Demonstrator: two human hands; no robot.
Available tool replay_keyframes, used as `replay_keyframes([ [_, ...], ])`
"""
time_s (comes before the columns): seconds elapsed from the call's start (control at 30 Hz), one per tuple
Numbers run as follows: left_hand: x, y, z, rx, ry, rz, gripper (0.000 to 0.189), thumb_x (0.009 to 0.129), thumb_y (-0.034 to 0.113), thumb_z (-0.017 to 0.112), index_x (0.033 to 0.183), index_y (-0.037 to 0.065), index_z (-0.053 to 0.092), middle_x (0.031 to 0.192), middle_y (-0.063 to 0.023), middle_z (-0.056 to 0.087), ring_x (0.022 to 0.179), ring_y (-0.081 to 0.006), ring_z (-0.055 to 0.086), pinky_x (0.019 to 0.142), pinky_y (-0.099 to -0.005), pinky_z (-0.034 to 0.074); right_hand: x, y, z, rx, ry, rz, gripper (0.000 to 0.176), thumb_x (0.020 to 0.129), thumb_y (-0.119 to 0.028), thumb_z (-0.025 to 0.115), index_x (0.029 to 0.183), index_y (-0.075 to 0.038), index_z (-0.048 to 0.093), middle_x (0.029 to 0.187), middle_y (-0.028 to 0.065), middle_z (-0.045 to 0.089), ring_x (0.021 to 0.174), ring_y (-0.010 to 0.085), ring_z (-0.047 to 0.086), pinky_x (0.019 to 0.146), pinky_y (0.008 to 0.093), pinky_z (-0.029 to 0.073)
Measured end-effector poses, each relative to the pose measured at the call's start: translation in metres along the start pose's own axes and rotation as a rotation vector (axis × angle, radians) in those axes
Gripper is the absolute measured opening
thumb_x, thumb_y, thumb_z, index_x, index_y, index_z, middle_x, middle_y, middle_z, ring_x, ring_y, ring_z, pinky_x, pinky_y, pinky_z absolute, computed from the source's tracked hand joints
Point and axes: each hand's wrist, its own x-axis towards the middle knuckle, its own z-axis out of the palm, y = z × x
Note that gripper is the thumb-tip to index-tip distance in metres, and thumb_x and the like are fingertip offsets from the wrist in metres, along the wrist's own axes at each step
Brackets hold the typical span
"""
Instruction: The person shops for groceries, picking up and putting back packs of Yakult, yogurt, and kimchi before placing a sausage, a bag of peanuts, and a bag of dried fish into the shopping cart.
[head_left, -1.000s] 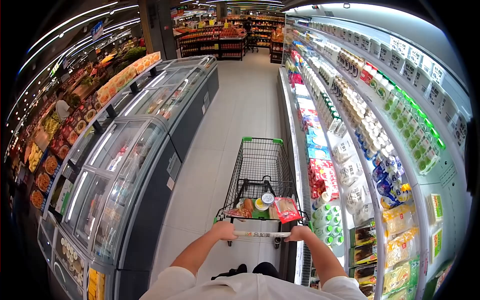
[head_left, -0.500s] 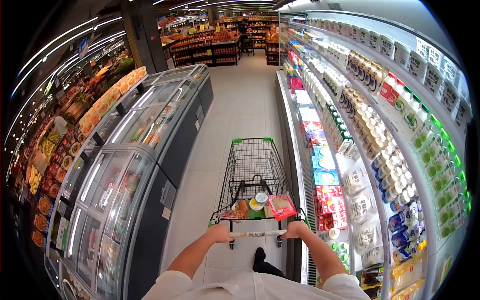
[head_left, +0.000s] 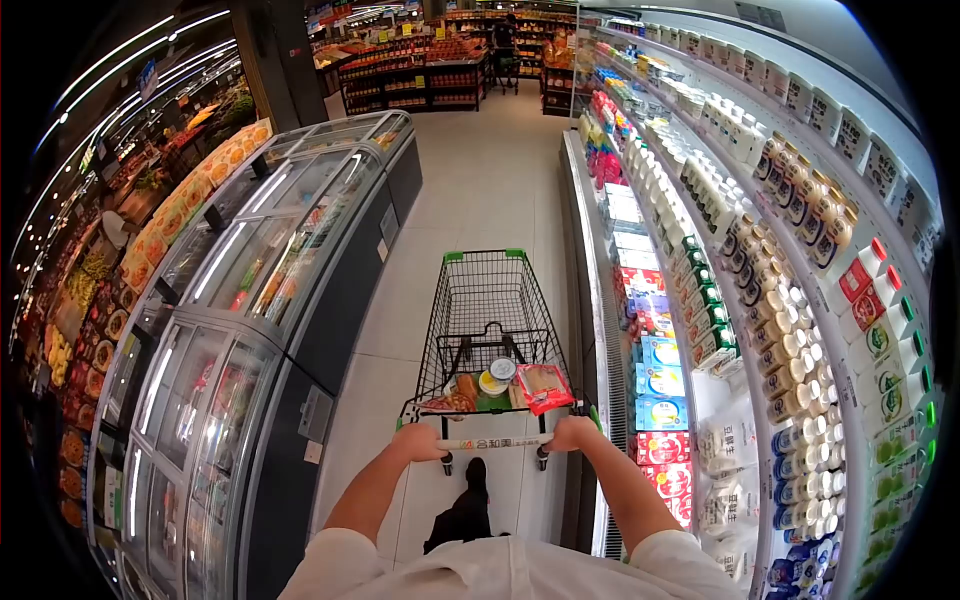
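A shopping cart (head_left: 480, 300) of black wire with green corners stands right in front of me. Both of my hands grip its handle (head_left: 495, 443): my left hand (head_left: 416, 442) is wrapped round the left end, my right hand (head_left: 574, 434) round the right end. In the cart's near part lie a red-edged packet (head_left: 544, 388) with a clear window, a round tub (head_left: 495, 377) with a white lid, and a brownish packaged item (head_left: 463, 392) at the left. Something green shows under the tub.
Glass-topped freezer cabinets (head_left: 210, 340) line the left side. Along the right runs a refrigerated shelf (head_left: 720, 250) with bottles, cartons and bagged goods. A tiled aisle floor (head_left: 490, 180) leads ahead to display racks (head_left: 430, 80), where a person (head_left: 505, 45) stands beside a cart.
The cart and I have moved forward along the aisle, and shelves and freezers have slid nearer. A different leg now shows stepping below the handle. Both hands keep their hold.
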Motion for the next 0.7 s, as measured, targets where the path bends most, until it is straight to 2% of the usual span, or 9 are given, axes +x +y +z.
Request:
replay_keyframes([
  [0.13, 0.078, -0.038, -0.054, 0.009, 0.035, 0.03, 0.048, 0.087, 0.057, 0.072, 0.101, 0.014, 0.087, 0.098, -0.0139, 0.083, 0.091, -0.0355, 0.079, 0.082, -0.0498, 0.063, 0.077, 0.013, -0.065, -0.007, 0.044, 0.006, 0.072, 0.081, -0.071, 0.079, 0.117, -0.009, 0.087, 0.121, 0.017, 0.083, 0.115, 0.0354, 0.079, 0.1, 0.0468, 0.062],
  [0.23, 0.139, -0.067, -0.097, 0.001, 0.027, 0.015, 0.048, 0.086, 0.057, 0.072, 0.102, 0.014, 0.087, 0.097, -0.0139, 0.083, 0.09, -0.0355, 0.079, 0.082, -0.05, 0.063, 0.136, 0.023, -0.117, 0.025, -0.009, 0.013, 0.074, 0.081, -0.071, 0.079, 0.12, -0.008, 0.086, 0.122, 0.0174, 0.083, 0.116, 0.0362, 0.078, 0.101, 0.0469, 0.061],
  [0.27, 0.157, -0.076, -0.113, -0.017, 0.056, 0.005, 0.05, 0.083, 0.058, 0.076, 0.101, 0.013, 0.089, 0.095, -0.0144, 0.083, 0.089, -0.0357, 0.08, 0.083, -0.0483, 0.065, 0.153, 0.024, -0.136, 0.03, -0.01, 0.017, 0.074, 0.081, -0.071, 0.079, 0.12, -0.008, 0.086, 0.122, 0.0174, 0.083, 0.116, 0.0362, 0.078, 0.101, 0.0469, 0.061],
  [0.47, 0.272, -0.134, -0.206, 0.005, 0.012, 0.046, 0.047, 0.085, 0.057, 0.075, 0.1, 0.014, 0.087, 0.095, -0.0135, 0.082, 0.092, -0.0361, 0.079, 0.083, -0.0499, 0.063, 0.259, 0.042, -0.231, 0.01, -0.003, 0.018, 0.076, 0.081, -0.072, 0.079, 0.118, -0.006, 0.086, 0.121, 0.0177, 0.083, 0.114, 0.0366, 0.079, 0.101, 0.0471, 0.061],
  [0.53, 0.312, -0.151, -0.23, -0.004, 0.015, 0.055, 0.047, 0.085, 0.056, 0.075, 0.099, 0.013, 0.087, 0.095, -0.0134, 0.082, 0.092, -0.0362, 0.078, 0.083, -0.0501, 0.063, 0.293, 0.047, -0.258, -0.004, 0.044, 0.037, 0.071, 0.085, -0.073, 0.075, 0.115, -0.009, 0.087, 0.116, 0.016, 0.083, 0.112, 0.0366, 0.079, 0.099, 0.0479, 0.062],
  [0.57, 0.33, -0.162, -0.242, -0.007, 0.035, 0.061, 0.048, 0.085, 0.056, 0.075, 0.099, 0.012, 0.087, 0.095, -0.0133, 0.082, 0.092, -0.0363, 0.078, 0.083, -0.0503, 0.063, 0.312, 0.05, -0.276, 0.031, -0.025, 0.061, 0.079, 0.081, -0.073, 0.077, 0.12, -0.005, 0.085, 0.122, 0.0195, 0.082, 0.116, 0.037, 0.079, 0.102, 0.0471, 0.061],
  [0.7, 0.401, -0.191, -0.301, -0.012, 0.055, 0.092, 0.049, 0.084, 0.056, 0.076, 0.096, 0.01, 0.085, 0.093, -0.0139, 0.081, 0.09, -0.0364, 0.078, 0.082, -0.051, 0.063, 0.375, 0.065, -0.342, 0.045, 0.011, 0.053, 0.078, 0.081, -0.072, 0.077, 0.119, -0.004, 0.085, 0.122, 0.0199, 0.082, 0.116, 0.0375, 0.079, 0.102, 0.0476, 0.062],
])
